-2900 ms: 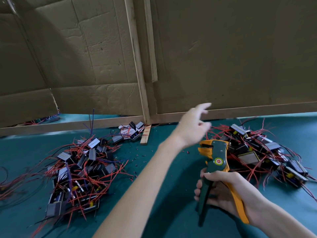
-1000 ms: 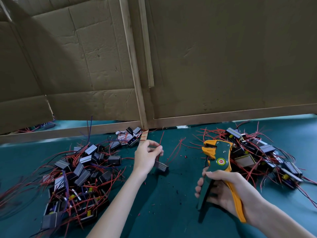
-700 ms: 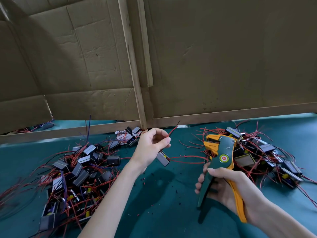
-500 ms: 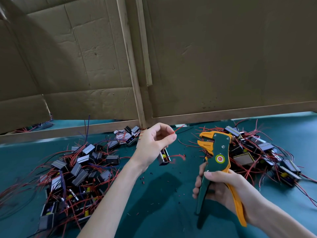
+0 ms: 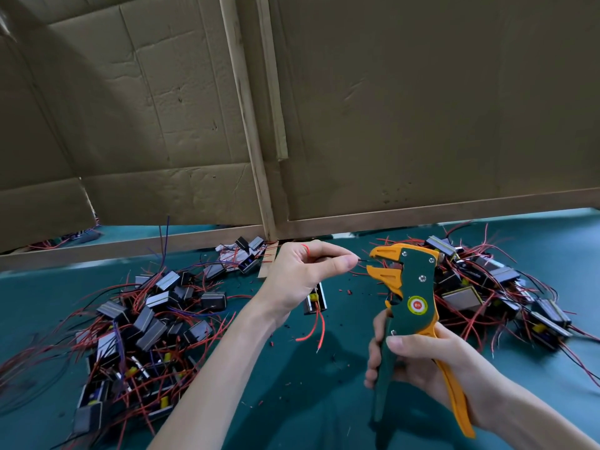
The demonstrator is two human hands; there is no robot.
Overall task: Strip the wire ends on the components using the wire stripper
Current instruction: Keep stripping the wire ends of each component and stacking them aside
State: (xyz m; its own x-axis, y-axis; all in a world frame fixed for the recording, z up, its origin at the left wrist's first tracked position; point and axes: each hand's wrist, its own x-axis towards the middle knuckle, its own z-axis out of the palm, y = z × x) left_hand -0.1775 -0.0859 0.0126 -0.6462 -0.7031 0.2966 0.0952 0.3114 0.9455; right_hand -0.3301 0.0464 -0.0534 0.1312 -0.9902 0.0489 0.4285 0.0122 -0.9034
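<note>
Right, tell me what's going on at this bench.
A person is stripping wires. The left hand pinches a thin dark wire, its tip at the mouth of the wire stripper held upright in the right hand; the stripper's jaws stand open, so no cut yet. The wire's component hangs below the left hand. A left pile and a right pile of wired components lie on the green table.

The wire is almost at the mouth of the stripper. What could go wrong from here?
1. The left hand pinches the wire very near its tip, so the fingertips could get nipped by the wire stripper.
2. The component dangles below that hand; its weight might tug the wire off line.
</note>
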